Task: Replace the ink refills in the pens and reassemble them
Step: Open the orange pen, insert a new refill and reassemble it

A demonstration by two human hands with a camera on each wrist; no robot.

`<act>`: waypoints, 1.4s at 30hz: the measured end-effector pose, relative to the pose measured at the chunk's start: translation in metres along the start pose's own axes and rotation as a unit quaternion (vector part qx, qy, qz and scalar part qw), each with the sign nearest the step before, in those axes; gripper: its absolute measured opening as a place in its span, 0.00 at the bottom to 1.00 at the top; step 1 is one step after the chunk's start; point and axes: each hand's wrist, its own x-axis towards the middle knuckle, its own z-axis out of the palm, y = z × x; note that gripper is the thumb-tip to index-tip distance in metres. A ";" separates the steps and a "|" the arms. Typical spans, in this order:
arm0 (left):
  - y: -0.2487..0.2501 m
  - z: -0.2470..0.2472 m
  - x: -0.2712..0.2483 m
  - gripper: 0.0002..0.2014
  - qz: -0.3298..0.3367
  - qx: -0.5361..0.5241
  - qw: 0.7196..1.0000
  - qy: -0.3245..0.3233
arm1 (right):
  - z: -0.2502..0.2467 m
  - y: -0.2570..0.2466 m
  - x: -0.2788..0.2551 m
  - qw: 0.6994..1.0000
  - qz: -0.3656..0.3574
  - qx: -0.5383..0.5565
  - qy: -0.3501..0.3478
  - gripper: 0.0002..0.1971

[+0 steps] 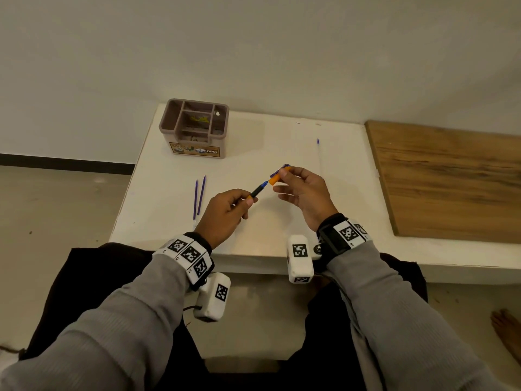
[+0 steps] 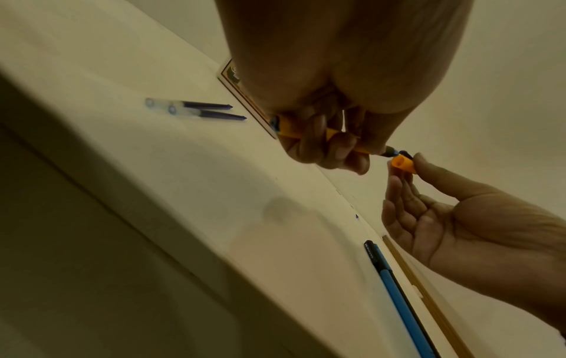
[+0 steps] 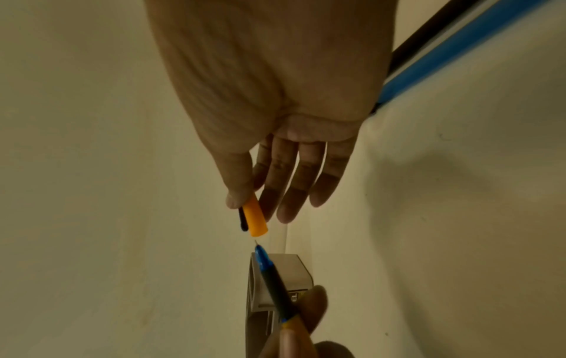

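Pen [image 1: 255, 191] tip just short of cap [image 1: 275, 179] mouth

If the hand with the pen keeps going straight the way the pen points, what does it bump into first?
Most likely the orange cap, pinched in the right hand. The left hand aims the pen tip-first at the cap's open end, with a small gap between them. Exact line-up is hard to judge.

Your right hand [image 3: 275, 101] pinches the orange cap [image 3: 256, 215] between thumb and forefinger, its mouth just off the pen's blue tip [image 3: 263, 259], which your left hand [image 3: 303, 329] holds.
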 end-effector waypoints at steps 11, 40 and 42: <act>0.005 0.002 -0.003 0.09 -0.014 -0.020 1.000 -0.013 | 0.005 0.007 -0.002 0.991 0.020 -0.108 -0.075 0.13; 0.004 -0.053 0.014 0.22 -0.102 -0.241 0.934 0.244 | 0.188 -0.110 0.114 0.909 -0.383 -0.164 0.021 0.15; 0.004 -0.055 0.017 0.22 -0.098 -0.229 0.937 0.244 | 0.203 -0.107 0.131 0.896 -0.383 -0.223 0.006 0.19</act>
